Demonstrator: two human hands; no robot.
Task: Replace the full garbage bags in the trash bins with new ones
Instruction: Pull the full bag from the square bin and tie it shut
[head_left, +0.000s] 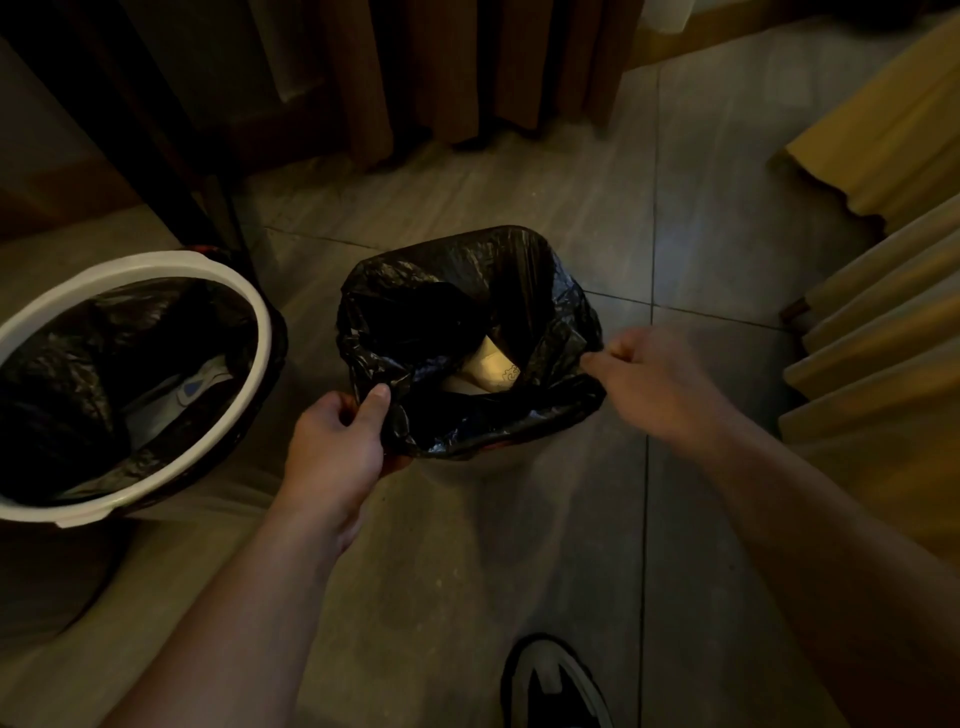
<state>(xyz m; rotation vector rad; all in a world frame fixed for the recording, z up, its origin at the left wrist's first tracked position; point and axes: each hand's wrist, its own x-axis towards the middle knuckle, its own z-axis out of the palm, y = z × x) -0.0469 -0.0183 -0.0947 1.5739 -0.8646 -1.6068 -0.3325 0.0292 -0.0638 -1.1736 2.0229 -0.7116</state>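
I am standing over the middle bin, whose black bag (467, 431) is draped out over the rim so fully that the bin itself is almost hidden under it. The bag is sitting on the tiled floor (519, 545) between a second bin (156, 270), with a white ring and its own dark liner, on my left, and hanging fabric on my right.

My left hand (332, 447) is pinching the near-left edge of the bag, thumb (376, 402) pressing on top of the film and the fingers curling beneath. My right hand (654, 379) is blurred, but its fingers are curling together at the right edge, seemingly nipping a fold there.

Only some pale paper rubbish (493, 366) is showing low inside, so I am expecting a light load. The film is thin, soft and slippery, and likely to stretch or tear if I am tugging at one point. I am judging the folded-over rim the best hold: gathering it evenly from opposite sides, then lifting straight up.
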